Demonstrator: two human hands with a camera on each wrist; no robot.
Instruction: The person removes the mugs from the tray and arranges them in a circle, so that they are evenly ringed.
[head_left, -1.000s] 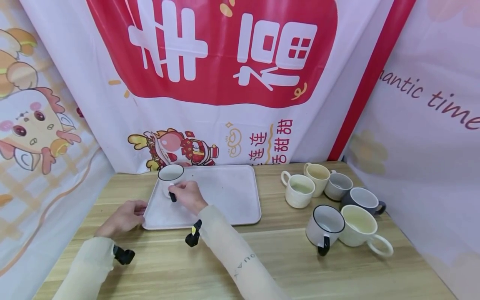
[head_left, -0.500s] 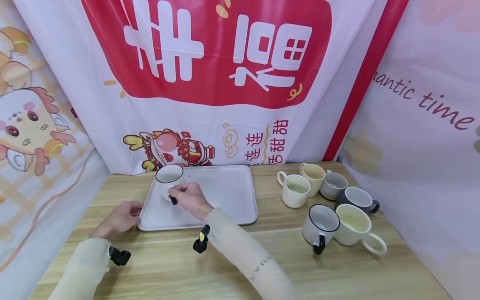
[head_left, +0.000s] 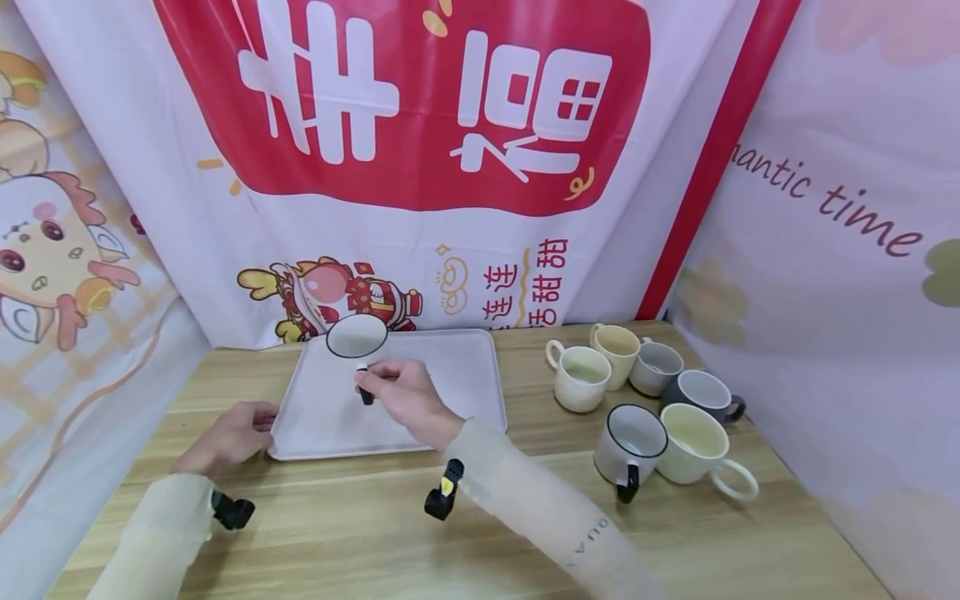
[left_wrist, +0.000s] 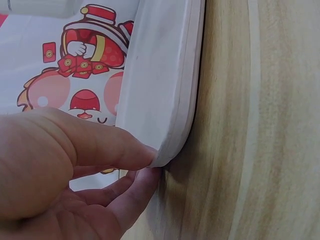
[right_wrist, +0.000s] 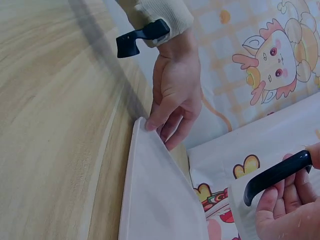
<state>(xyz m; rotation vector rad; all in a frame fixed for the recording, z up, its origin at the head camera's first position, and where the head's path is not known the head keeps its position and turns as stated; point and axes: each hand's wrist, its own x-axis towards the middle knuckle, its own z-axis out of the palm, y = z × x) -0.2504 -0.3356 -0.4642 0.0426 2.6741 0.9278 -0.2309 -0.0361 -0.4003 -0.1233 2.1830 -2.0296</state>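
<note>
My right hand (head_left: 408,398) holds a white mug (head_left: 357,337) with a dark rim by its black handle (right_wrist: 277,175), the handle facing me. The mug hangs over the left half of a white rectangular tray (head_left: 450,392), seemingly raised off it; its lower part is hard to make out. At the tray's near left corner, my left hand (head_left: 234,435) pinches the edge. The left wrist view has the thumb (left_wrist: 142,155) on the rim and fingers against the outside and underneath.
Several mugs cluster right of the tray: a cream one (head_left: 582,379), a yellowish one (head_left: 617,357), a grey one (head_left: 656,368), a dark grey one (head_left: 701,393), a large cream one (head_left: 693,442) and a black-rimmed white one (head_left: 630,446). Printed cloths (head_left: 442,283) hang behind the wooden table (head_left: 337,517).
The right hand has brought the black-rimmed mug up from the tray's far left corner and slightly right. The left hand stays at the tray's corner. The head view has turned slightly right.
</note>
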